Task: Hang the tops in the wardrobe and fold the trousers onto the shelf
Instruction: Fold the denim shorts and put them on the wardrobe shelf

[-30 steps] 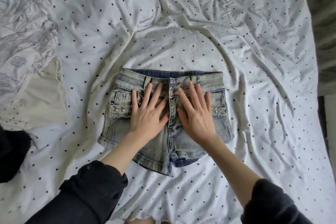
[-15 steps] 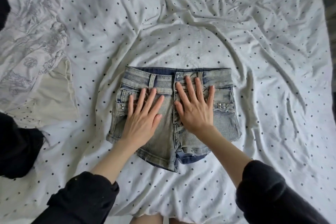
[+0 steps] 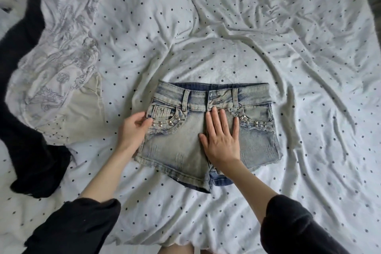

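We press a pair of faded denim shorts (image 3: 208, 130) flat on a bed, waistband away from us and leg hems toward us, their long axis running left to right across a white bedsheet (image 3: 257, 27) with dark dots. Our right hand (image 3: 221, 140) lies open, palm down, on the fly seam at the middle, fingers straight and pointing at the waistband. Our left hand (image 3: 134, 130) sits at the shorts' left edge beside the studded pocket, fingers curled at the side seam; we cannot tell whether it already pinches the cloth. Fold in half looks like the step at hand: the left hand is the nearer one to carry the left leg over the centre line, which the right hand holds as a hinge and must clear. A crumpled white embroidered top (image 3: 61, 53) lies well apart at left, overlapping a cream garment (image 3: 82, 113); a black garment (image 3: 26, 136) trails along the far left. Nothing lies between the hands and the shorts
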### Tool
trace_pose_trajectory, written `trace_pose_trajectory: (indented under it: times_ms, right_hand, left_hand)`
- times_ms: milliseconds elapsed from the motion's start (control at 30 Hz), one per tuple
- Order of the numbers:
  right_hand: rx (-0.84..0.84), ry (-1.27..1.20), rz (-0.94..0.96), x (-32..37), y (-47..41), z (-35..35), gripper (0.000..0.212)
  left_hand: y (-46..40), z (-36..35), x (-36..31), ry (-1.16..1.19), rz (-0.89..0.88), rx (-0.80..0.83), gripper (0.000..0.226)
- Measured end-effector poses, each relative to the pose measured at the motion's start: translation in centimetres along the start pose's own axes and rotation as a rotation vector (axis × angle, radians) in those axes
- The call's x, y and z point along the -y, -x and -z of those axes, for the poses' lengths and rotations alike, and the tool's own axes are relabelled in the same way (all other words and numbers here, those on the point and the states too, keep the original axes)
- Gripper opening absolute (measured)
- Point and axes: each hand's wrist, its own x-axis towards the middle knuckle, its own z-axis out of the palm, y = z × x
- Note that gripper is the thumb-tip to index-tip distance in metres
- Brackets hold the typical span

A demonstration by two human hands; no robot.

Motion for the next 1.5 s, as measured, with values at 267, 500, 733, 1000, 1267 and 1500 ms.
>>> trace_pose_trajectory:
  times_ms: [267, 500, 733, 1000, 1267, 1500]
  right_hand:
    - [0.005, -0.358, 0.162, -2.7, 1.4, 4.3, 0.049]
    - [-0.133, -1.072, -0.328, -8.6, 4.2, 8.5, 0.029]
    - [-0.019, -1.515, -0.614, -14.4, 6.2, 8.1, 0.027]
    - [-0.002, -1.129, -0.514, -15.0, 5.6, 5.3, 0.027]
    - [-0.027, -0.840, -0.492, -15.1, 3.7, 3.8, 0.021]
    - [0.016, -0.892, -0.604, -15.8, 3.2, 3.5, 0.019]
  left_hand:
    - [3.0, 2.1, -6.7, 0.237, 0.106, 0.206, 0.017]
    - [6.8, -6.7, -14.6, 0.332, 0.083, 0.382, 0.033]
    - [7.9, -20.5, -15.9, 0.043, -0.036, 0.402, 0.058]
    - [7.6, -18.2, -12.6, -0.291, -0.741, 0.195, 0.042]
    - [5.5, -16.3, -7.8, -1.030, -1.000, 0.220, 0.065]
    - [4.9, -17.2, -7.7, -1.058, -0.998, 0.254, 0.061]
